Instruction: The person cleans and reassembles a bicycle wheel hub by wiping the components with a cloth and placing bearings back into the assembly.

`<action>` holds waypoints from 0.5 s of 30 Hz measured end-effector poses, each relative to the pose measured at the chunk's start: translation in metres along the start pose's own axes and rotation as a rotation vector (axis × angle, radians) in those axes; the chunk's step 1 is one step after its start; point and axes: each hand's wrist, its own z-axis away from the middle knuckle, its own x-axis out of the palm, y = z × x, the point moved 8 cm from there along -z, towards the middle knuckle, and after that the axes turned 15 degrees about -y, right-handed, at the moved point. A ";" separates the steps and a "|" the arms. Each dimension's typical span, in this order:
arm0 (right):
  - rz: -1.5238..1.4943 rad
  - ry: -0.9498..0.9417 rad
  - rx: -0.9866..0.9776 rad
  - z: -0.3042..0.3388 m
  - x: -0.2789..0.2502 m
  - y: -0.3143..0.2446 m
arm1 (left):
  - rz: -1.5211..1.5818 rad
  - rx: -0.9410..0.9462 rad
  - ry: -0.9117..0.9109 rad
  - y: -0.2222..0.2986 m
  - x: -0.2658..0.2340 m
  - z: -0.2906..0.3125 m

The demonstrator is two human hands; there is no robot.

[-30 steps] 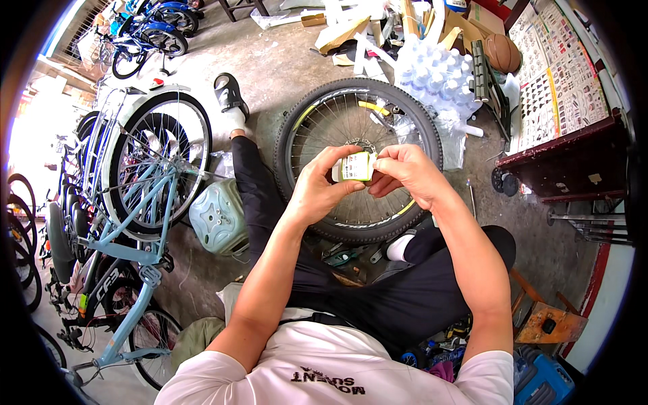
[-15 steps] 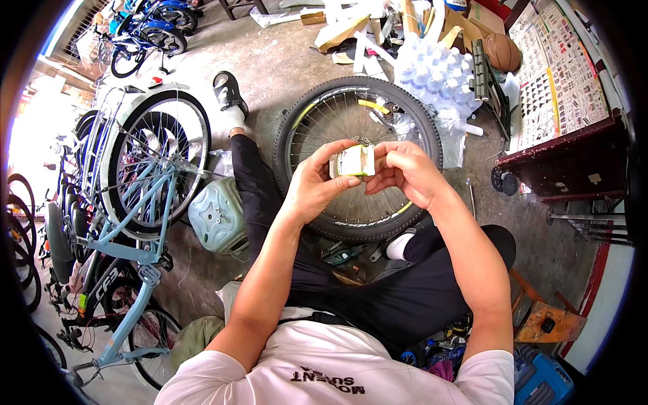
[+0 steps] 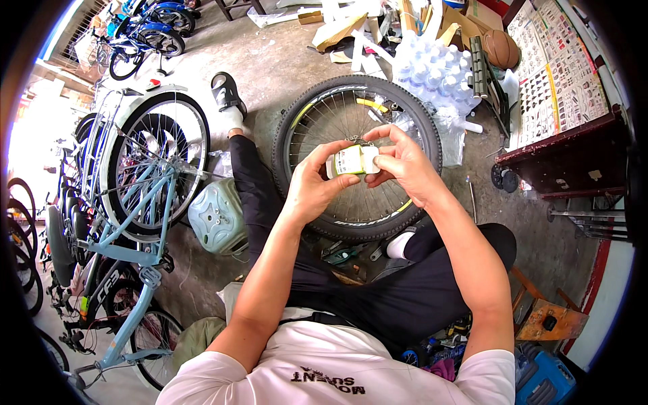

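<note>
Over the bicycle wheel, my left hand [image 3: 316, 181] grips a small white and yellow-green cardboard box [image 3: 347, 160] between thumb and fingers. At the box's right end, my right hand [image 3: 403, 165] pinches its pale end flap with thumb and fingertips. What is inside the box cannot be made out. Beneath both hands the bicycle wheel [image 3: 289, 128], with a knobby black tyre and thin spokes, lies flat on the floor between my legs.
A light-blue bicycle [image 3: 145, 236] stands at the left beside a pale blue-green plastic stool [image 3: 217, 214]. Wrapped water bottles [image 3: 432, 71] and cardboard scraps [image 3: 344, 30] lie beyond the wheel. Tools [image 3: 341, 255] lie near my legs, and a blue case [image 3: 543, 378] sits at lower right.
My right hand has shifted slightly left onto the box's end, its index finger lifting and its thumb closing on the flap. The left hand still grips the box.
</note>
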 end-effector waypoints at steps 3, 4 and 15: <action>-0.015 0.039 -0.027 0.000 -0.003 0.002 | -0.049 -0.035 0.022 0.013 -0.001 0.002; -0.021 0.078 -0.026 0.001 -0.008 0.005 | -0.307 -0.039 0.026 0.036 0.001 0.003; -0.144 0.105 -0.039 -0.005 0.003 0.023 | -0.732 0.004 0.061 0.080 0.004 0.003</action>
